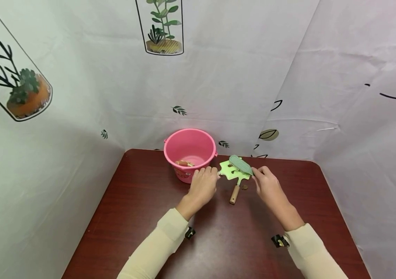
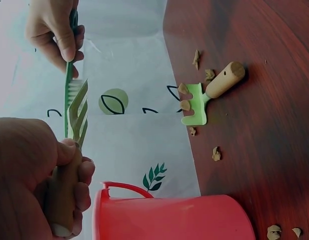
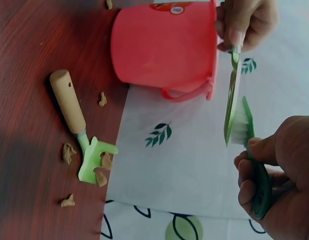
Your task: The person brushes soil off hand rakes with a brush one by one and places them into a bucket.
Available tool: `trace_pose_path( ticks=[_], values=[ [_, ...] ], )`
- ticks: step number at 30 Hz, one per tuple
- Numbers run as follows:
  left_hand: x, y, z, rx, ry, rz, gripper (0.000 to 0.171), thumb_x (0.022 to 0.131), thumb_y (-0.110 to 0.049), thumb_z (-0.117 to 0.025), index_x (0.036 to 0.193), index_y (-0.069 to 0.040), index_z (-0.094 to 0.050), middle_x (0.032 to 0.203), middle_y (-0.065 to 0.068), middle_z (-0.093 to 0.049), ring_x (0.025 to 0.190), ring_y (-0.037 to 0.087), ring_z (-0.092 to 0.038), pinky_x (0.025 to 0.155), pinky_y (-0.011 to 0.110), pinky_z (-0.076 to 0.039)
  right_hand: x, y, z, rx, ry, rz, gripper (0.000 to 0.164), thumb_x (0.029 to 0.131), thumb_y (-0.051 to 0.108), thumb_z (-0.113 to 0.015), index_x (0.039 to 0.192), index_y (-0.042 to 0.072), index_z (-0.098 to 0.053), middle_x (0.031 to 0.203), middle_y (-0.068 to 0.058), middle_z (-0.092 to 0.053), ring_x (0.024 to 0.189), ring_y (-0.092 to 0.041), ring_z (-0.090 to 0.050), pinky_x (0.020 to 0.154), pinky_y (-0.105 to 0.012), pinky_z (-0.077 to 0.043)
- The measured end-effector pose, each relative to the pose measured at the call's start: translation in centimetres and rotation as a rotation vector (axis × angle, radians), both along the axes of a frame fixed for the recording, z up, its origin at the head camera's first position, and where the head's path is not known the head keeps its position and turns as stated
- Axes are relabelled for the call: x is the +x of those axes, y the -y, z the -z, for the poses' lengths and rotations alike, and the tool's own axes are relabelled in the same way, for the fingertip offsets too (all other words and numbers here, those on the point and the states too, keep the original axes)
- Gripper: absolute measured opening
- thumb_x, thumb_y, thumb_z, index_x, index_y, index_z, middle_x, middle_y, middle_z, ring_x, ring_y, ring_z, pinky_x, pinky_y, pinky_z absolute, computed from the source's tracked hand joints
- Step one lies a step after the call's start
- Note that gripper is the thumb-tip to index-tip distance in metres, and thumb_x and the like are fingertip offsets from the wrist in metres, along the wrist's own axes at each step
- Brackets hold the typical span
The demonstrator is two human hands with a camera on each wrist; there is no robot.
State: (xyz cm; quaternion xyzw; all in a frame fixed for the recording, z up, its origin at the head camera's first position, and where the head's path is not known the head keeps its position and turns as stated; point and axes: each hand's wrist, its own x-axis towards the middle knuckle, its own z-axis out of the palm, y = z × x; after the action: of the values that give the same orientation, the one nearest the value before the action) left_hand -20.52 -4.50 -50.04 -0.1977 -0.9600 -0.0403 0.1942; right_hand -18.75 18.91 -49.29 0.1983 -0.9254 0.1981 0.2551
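Note:
My left hand (image 1: 204,185) grips the wooden handle of a small light-green garden fork (image 2: 78,112), its slotted head pointing right beside the bucket. A green brush (image 1: 241,165) is pinched by its handle in my right hand (image 1: 268,187). The white bristles (image 3: 240,127) face the fork's head and seem to touch it. Beneath them, a small light-green hand rake (image 2: 196,107) with a wooden handle lies on the table. Brown clumps (image 2: 217,153) lie around the rake, some against its tines.
The pink bucket (image 1: 168,154) stands at the table's back edge, left of the tools. Inside it lies a brownish wooden-looking piece (image 1: 184,163), partly hidden. White printed cloth (image 1: 232,89) hangs behind and beside the dark red table (image 1: 131,197).

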Motion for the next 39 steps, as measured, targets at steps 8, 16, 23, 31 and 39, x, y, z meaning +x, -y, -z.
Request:
trace_pose_path(
  ticks=[8,16,23,31,39],
  values=[
    [-0.1,0.3,0.1,-0.006,-0.055,0.032,0.019,0.099,-0.028,-0.069,0.097,-0.01,-0.066,0.085,0.005,-0.067,0.079,0.025,-0.066,0.066,0.037,-0.049,-0.7,-1.4,0.6,-0.009,-0.045,-0.002,0.03,0.09,-0.007,-0.072,0.12,-0.012,-0.069,0.095,-0.019,-0.057,0.073,-0.025,-0.062,0.059,-0.037,-0.054],
    [0.2,0.3,-0.2,-0.031,-0.012,0.052,0.021,0.105,-0.03,-0.06,0.099,-0.01,-0.066,0.087,0.004,-0.067,0.079,0.023,-0.065,0.067,0.035,-0.048,-1.3,-2.5,1.5,-0.027,-0.076,-0.017,0.033,0.089,-0.006,-0.074,0.122,-0.011,-0.069,0.098,-0.02,-0.059,0.073,-0.024,-0.061,0.058,-0.038,-0.054],
    [0.3,0.4,-0.2,-0.034,-0.031,0.062,0.02,0.102,-0.029,-0.064,0.096,-0.01,-0.066,0.085,0.003,-0.066,0.077,0.023,-0.065,0.065,0.035,-0.047,-1.7,-3.3,2.4,-0.069,-0.124,-0.03,0.033,0.088,-0.008,-0.074,0.121,-0.011,-0.069,0.099,-0.021,-0.06,0.074,-0.027,-0.063,0.059,-0.04,-0.054],
    [0.4,0.4,-0.3,-0.023,-0.026,0.069,0.021,0.104,-0.028,-0.061,0.098,-0.01,-0.067,0.084,0.004,-0.067,0.076,0.023,-0.066,0.065,0.035,-0.048,-1.9,-4.0,3.0,-0.111,-0.168,-0.038,0.038,0.084,-0.013,-0.075,0.121,-0.011,-0.069,0.098,-0.022,-0.061,0.076,-0.028,-0.064,0.061,-0.041,-0.055],
    [0.4,0.3,-0.6,0.024,0.032,0.074,0.019,0.103,-0.026,-0.063,0.098,-0.008,-0.066,0.083,0.004,-0.066,0.075,0.024,-0.065,0.063,0.035,-0.048,-1.8,-4.3,2.6,-0.147,-0.174,-0.119,0.043,0.082,-0.016,-0.075,0.124,-0.01,-0.068,0.101,-0.02,-0.063,0.075,-0.022,-0.059,0.062,-0.031,-0.047]
  ],
)
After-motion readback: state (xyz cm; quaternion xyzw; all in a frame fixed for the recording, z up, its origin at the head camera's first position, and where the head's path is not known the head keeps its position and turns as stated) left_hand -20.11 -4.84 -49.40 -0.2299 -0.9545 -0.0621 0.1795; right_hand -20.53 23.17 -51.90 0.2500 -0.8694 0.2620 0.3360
